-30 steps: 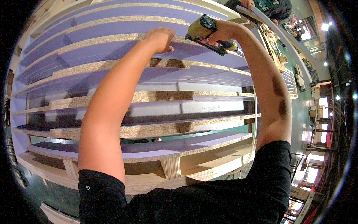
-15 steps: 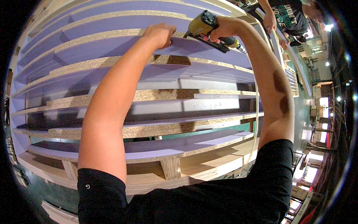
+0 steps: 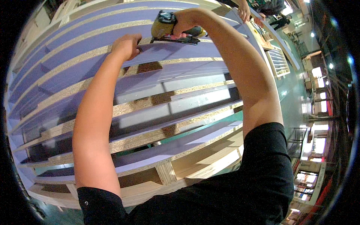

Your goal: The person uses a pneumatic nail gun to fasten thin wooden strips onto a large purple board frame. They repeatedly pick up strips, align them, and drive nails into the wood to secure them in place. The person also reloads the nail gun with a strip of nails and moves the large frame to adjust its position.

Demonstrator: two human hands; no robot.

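Note:
In my right hand [image 3: 184, 23] is a yellow and black nail gun [image 3: 163, 28], its fingers wrapped round the grip. The gun's nose comes down at the raw edge of a particleboard slat [image 3: 86, 80] with lilac faces. Left of the gun, my left hand [image 3: 126, 46] is closed over the same slat, fingers curled at its edge; the hand partly hides the contact. Several such slats stand on edge, side by side, across a large frame [image 3: 165, 171] of pale layered wood.
Gaps between the slats show dark recesses and green floor [image 3: 296, 93]. At the far right another person's hand [image 3: 244, 14] is beside a long board [image 3: 275, 41]. A smaller slatted wooden piece [image 3: 278, 62] lies beyond the frame's right side.
The view has shifted and tilted. Both hands and the nail gun appear farther left in the picture, the gun still held in my right hand. The other person's hand also appears farther left.

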